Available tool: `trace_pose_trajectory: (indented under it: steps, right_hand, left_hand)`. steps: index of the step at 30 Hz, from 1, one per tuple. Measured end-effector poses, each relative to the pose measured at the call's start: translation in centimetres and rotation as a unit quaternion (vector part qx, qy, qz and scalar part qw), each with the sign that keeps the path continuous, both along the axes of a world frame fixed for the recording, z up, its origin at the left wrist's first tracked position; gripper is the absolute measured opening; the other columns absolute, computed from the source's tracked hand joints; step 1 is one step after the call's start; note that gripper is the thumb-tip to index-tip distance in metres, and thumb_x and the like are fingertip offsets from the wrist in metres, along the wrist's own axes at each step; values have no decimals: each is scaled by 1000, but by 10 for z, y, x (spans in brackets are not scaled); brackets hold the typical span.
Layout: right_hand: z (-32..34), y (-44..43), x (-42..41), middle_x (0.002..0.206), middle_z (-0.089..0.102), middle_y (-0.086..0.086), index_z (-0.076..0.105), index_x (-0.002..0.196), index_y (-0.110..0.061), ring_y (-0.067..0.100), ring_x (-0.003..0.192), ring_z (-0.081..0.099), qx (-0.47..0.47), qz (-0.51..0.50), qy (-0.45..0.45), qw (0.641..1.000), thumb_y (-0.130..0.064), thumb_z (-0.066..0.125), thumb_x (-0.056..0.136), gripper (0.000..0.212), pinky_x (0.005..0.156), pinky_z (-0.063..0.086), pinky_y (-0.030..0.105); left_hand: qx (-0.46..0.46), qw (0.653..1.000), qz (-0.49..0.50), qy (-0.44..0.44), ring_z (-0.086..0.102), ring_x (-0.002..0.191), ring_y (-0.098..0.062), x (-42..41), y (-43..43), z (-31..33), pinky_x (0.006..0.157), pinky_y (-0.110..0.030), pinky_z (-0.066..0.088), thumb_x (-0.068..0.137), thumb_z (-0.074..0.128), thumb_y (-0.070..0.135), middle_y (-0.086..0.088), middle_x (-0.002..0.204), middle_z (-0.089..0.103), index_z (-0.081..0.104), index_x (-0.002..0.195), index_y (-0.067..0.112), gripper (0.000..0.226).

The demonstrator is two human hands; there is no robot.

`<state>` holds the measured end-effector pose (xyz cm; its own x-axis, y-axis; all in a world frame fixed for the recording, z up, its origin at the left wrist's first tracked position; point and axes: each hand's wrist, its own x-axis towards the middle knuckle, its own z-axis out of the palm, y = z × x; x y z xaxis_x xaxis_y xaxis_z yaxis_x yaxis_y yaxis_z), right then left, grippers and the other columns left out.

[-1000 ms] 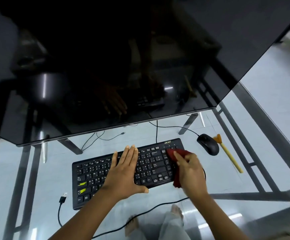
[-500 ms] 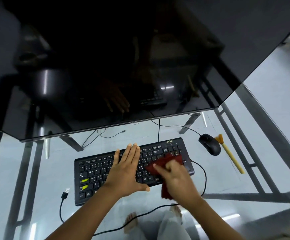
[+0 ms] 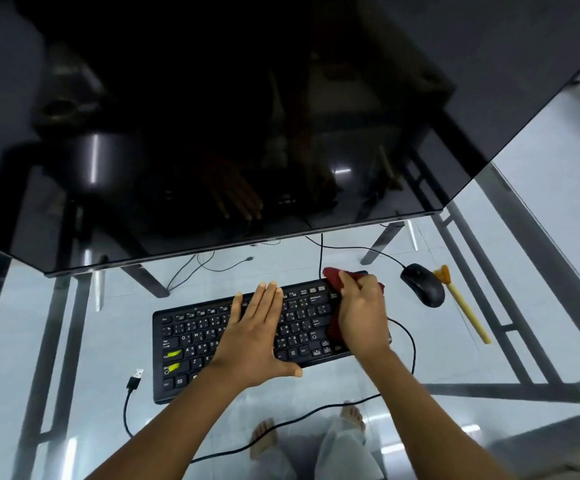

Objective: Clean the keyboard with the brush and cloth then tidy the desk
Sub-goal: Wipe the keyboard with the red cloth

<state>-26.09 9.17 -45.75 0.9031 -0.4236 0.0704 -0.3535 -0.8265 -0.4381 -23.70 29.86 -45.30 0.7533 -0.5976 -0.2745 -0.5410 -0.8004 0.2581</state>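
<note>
A black keyboard [image 3: 195, 341] lies on the glass desk [image 3: 73, 341], slanted up to the right. My left hand [image 3: 257, 334] rests flat on its middle keys, fingers spread. My right hand [image 3: 361, 313] presses a dark red cloth [image 3: 333, 278] onto the keyboard's right end, near the top corner. Part of the cloth is hidden under that hand. A yellow-handled brush [image 3: 465, 310] lies on the desk to the right, beyond the mouse.
A black mouse [image 3: 423, 285] sits between keyboard and brush, its cable looping around the keyboard's right side. A large dark monitor [image 3: 212, 133] overhangs the back of the desk. A loose USB plug [image 3: 135, 379] lies at the keyboard's left. Legs and feet show through the glass.
My right hand swept the cloth down toward the keyboard's lower middle, then back up to the top right corner. The left hand stayed flat on the keys.
</note>
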Motion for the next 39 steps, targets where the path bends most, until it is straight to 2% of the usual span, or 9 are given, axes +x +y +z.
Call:
trace_pose_trajectory:
  steps: [5, 11, 16, 21, 23, 26, 30, 33, 39]
  right_hand:
    - [-1, 37, -19, 94, 63, 4, 60, 95, -24, 26, 87, 59, -4, 211, -13, 977, -53, 46, 96, 32, 79, 49, 44]
    - [12, 6, -23, 84, 56, -7, 59, 83, -27, 12, 83, 60, -41, 103, 18, 994, -53, 52, 95, 30, 69, 45, 26]
    - [-16, 55, -57, 84, 49, -4, 66, 110, -32, 19, 73, 51, -92, 382, 19, 919, -28, 68, 87, 23, 57, 45, 33]
    - [-12, 35, -51, 88, 60, 21, 55, 82, -27, 38, 66, 65, 3, 163, 53, 985, -60, 65, 84, 35, 48, 52, 38]
    - [-7, 61, -60, 99, 59, 1, 62, 103, -33, 26, 85, 59, 15, 241, 23, 970, -46, 59, 94, 16, 68, 52, 34]
    - [-1, 82, -61, 110, 51, -4, 47, 135, -43, 19, 95, 51, 23, 375, 59, 925, -10, 53, 89, 57, 80, 47, 33]
    - [5, 49, -62, 87, 53, -1, 67, 107, -32, 23, 75, 58, 33, 217, 41, 975, -18, 70, 90, 23, 65, 54, 37]
    - [3, 66, -72, 82, 53, -1, 73, 116, -27, 17, 71, 51, 18, 274, 45, 960, -2, 81, 74, 49, 56, 45, 25]
    - [1, 108, -60, 84, 53, -4, 67, 102, -39, 22, 75, 53, -16, 323, 22, 946, -25, 62, 93, 17, 61, 51, 35]
  left_hand:
    - [-3, 1000, 0, -1, -33, 142, -16, 2, 7, 1, 119, -46, -13, 63, 51, 88, -1, 156, -32, -25, 148, 12, 137]
    - [34, 998, 50, -16, -31, 143, -16, -2, 73, 4, 115, -44, -21, 54, 48, 91, -1, 156, -31, -25, 147, 11, 143]
    - [34, 997, 74, -4, -33, 142, -13, -9, 83, 3, 115, -46, -21, 56, 53, 89, 2, 154, -34, -29, 144, 14, 142]
    - [26, 996, 86, -1, -34, 141, -12, -11, 84, 4, 118, -47, -16, 60, 56, 86, 2, 156, -32, -25, 148, 15, 138]
    - [25, 996, 83, -1, -33, 141, -13, -10, 83, 4, 118, -46, -17, 60, 56, 85, 2, 156, -32, -23, 149, 15, 138]
    - [17, 997, 72, -4, -30, 143, -14, -8, 86, 6, 117, -45, -19, 61, 59, 83, 3, 155, -31, -21, 150, 14, 138]
    - [-8, 994, 109, -4, -28, 144, -10, -6, 121, 8, 115, -45, -22, 56, 58, 86, 5, 156, -28, -20, 151, 17, 142]
    - [-11, 989, 146, 15, -28, 144, -8, -8, 148, 5, 115, -45, -22, 53, 56, 89, 6, 158, -26, -22, 151, 18, 144]
    - [-65, 985, 151, 50, -26, 143, -1, -10, 159, -5, 119, -43, -13, 51, 55, 93, 11, 158, -25, -21, 151, 20, 145]
